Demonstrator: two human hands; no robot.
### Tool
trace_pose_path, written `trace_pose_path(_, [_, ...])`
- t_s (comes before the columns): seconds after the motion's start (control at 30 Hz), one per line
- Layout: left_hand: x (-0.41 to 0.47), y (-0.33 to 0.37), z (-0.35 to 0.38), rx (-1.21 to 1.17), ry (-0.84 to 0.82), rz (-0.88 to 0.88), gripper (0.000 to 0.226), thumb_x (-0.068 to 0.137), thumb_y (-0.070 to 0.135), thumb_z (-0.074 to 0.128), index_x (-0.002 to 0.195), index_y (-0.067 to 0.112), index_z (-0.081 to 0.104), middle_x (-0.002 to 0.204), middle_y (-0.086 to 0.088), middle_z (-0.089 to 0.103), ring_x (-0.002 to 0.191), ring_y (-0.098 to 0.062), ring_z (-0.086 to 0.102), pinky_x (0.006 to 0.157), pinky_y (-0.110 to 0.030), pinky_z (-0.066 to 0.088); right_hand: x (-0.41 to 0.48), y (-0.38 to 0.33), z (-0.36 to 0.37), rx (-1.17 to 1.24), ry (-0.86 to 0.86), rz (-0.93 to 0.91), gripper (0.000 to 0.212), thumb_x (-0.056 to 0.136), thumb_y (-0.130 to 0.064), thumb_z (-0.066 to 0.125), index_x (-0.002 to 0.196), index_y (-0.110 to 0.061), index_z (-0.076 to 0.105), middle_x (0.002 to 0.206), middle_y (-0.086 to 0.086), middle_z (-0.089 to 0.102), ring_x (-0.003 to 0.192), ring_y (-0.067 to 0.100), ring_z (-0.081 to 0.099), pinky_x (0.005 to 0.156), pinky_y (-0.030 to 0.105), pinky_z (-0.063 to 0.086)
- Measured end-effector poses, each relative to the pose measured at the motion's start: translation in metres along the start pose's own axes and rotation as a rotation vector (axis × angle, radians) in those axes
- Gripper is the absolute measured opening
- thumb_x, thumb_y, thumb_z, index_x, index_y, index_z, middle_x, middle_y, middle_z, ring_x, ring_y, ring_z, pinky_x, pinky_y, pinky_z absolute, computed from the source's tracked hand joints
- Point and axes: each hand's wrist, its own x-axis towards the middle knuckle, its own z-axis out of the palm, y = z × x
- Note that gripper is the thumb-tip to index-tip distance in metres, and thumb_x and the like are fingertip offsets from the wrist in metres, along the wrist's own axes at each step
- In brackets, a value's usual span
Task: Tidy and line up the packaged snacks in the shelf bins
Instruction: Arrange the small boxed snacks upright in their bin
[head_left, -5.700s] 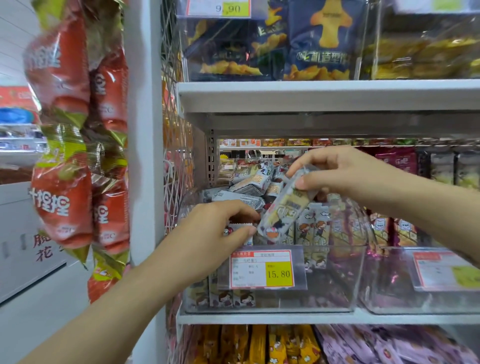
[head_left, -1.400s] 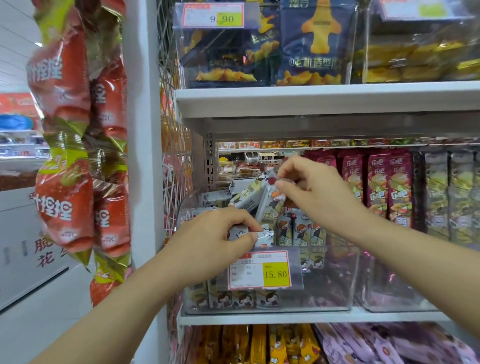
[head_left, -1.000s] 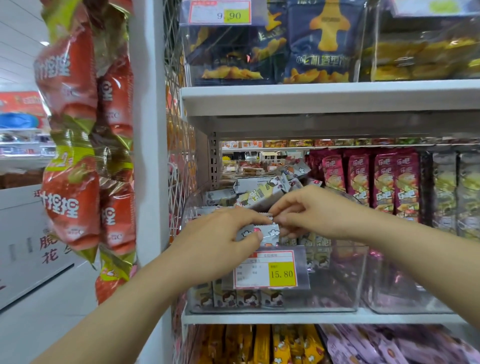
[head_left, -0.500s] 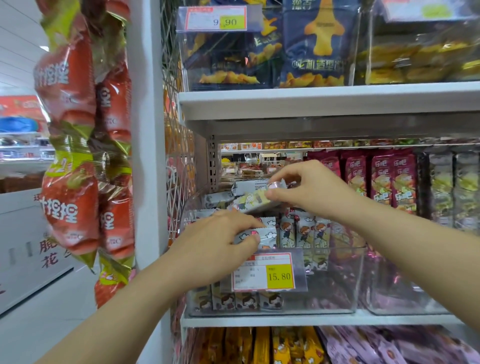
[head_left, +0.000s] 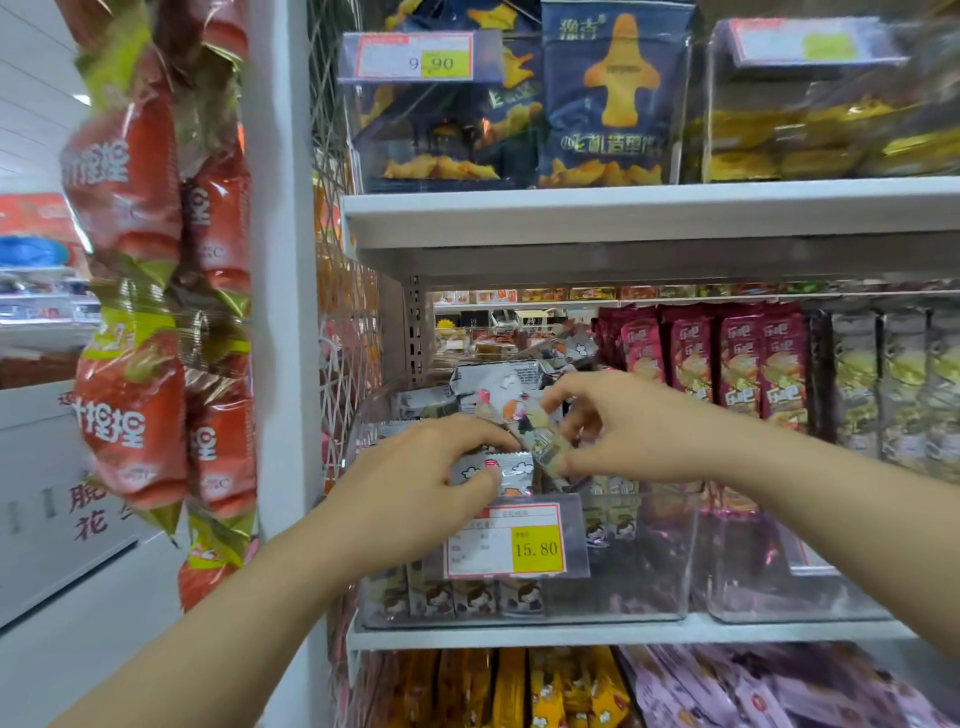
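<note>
Clear bin (head_left: 641, 566), left hand (head_left: 415, 483) pinching one packet (head_left: 508, 467), right hand (head_left: 639, 431) seemingly gripping second packet (head_left: 546, 442)

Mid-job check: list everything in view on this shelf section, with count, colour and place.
small snack packets: many, silver-grey cartoon print, piled loose and lined along the front of the clear bin
15.80 price tag: one, white and yellow, on that bin's front
maroon packs: several, upright, right of the pile
grey-gold packs: several, upright, far right
navy bags: at least two, upper shelf
9.90 price tag: one, white and yellow, upper bin front
yellow packs: several, blurred, upper right
orange-red bags: several, hanging at left
yellow packets: several, lower shelf
left hand: holds one cloud-print packet above the 15.80 tag
right hand: pinches one tilted packet over the bin
</note>
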Motion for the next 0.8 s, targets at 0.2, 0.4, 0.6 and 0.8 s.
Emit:
trace_pose_path(0.2, [0.005,-0.001,-0.003,-0.032,-0.038,-0.005,0.031,0.091,0.041,0.050,0.121,0.051,0.050,0.132,0.031,0.047,0.120,0.003,0.046,0.100,-0.037,0.043,0.004,0.004,0.017,-0.053,0.058,0.024,0.034,0.081,-0.030,0.072,0.105,-0.026,0.049,0.093,-0.010,0.057,0.075,0.004,0.052,0.058,0.017,0.040])
trace_pose_path(0.4, [0.019,0.003,-0.016,-0.019,-0.152,-0.065,0.022,0.087,0.040,0.057,0.109,0.046,0.058,0.116,0.006,0.066,0.104,-0.022,0.063,0.089,-0.042,0.051,0.016,0.007,0.020,-0.033,0.070,0.075,0.014,0.083,-0.012,0.068,0.085,-0.022,0.057,0.083,-0.005,0.060,0.065,0.000,0.048,0.049,0.004,0.036])
trace_pose_path(0.6, [0.021,0.006,-0.014,0.017,-0.260,-0.104,0.034,0.094,0.039,0.047,0.127,0.040,0.051,0.120,0.007,0.063,0.105,-0.017,0.062,0.091,-0.039,0.050,0.020,0.013,0.023,-0.006,0.040,0.104,0.018,0.083,-0.011,0.068,0.081,-0.025,0.057,0.088,-0.003,0.060,0.071,0.008,0.053,0.049,0.008,0.035])
trace_pose_path(0.8, [0.019,0.010,-0.018,0.006,-0.269,-0.099,0.029,0.094,0.039,0.047,0.122,0.040,0.054,0.112,0.007,0.064,0.097,-0.012,0.061,0.089,-0.033,0.049,0.021,0.013,0.026,0.017,-0.055,0.104,0.028,0.084,0.000,0.060,0.074,-0.025,0.053,0.083,-0.007,0.056,0.071,0.007,0.052,0.048,0.005,0.035])
